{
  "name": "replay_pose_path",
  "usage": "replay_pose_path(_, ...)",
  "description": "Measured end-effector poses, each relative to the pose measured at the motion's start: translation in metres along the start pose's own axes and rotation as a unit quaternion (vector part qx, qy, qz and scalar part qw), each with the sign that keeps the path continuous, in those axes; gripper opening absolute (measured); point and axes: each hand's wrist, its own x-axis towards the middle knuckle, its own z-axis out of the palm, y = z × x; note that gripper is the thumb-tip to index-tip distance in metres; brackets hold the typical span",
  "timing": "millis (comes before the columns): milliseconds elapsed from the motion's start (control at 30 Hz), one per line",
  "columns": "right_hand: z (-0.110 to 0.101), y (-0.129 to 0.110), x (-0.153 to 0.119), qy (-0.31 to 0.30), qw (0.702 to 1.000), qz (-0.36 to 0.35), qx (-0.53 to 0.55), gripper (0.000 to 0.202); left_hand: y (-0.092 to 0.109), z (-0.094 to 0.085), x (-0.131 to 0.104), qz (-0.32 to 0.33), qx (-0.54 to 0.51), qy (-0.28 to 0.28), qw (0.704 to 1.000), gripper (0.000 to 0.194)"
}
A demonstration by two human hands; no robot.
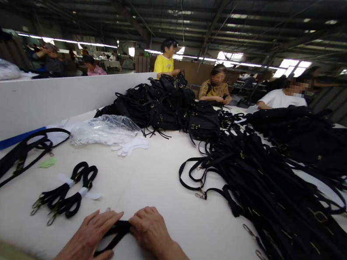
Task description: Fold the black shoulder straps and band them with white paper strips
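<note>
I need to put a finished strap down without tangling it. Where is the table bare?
Bare table lies between the two wrapped straps, the plastic bag and the big strap heap. Another free patch sits right of the right hand. The right side and far bag pile are crowded.

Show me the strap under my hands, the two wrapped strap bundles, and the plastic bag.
black strap (116, 232), head view, on the stretch between the hands.
wrapped strap bundles (65, 196), head view, on the folded webbing.
plastic bag (107, 130), head view, on its crumpled middle.
</note>
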Motion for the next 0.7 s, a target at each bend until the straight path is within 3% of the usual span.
replay_pose_path(100, -0.005, -0.001, 0.000, 0.005, 1.000, -0.007, -0.010, 0.012, -0.018, -0.007, -0.011, -0.054, -0.027, 0.080, 0.995, 0.069)
replay_pose_path(200, -0.005, -0.001, 0.000, 0.013, 1.000, -0.014, -0.011, 0.012, -0.019, -0.013, -0.014, -0.072, -0.022, 0.131, 0.989, 0.065)
replay_pose_path(333, 0.001, 0.000, -0.001, 0.032, 0.999, -0.024, -0.018, 0.011, 0.009, -0.004, 0.001, 0.016, 0.094, 0.096, 0.991, 0.076)
replay_pose_path(400, 0.002, 0.001, -0.003, 0.044, 0.998, -0.033, -0.022, 0.010, 0.020, 0.007, 0.013, 0.059, 0.159, 0.106, 0.980, 0.072)
replay_pose_path(600, 0.006, 0.020, -0.011, 0.085, 0.995, -0.048, -0.015, 0.007, 0.010, 0.024, 0.046, 0.144, 0.204, 0.182, 0.951, 0.044)
replay_pose_path(700, 0.016, 0.037, -0.008, 0.120, 0.989, -0.074, -0.032, 0.011, 0.009, 0.027, 0.058, 0.118, 0.170, 0.182, 0.961, 0.033)
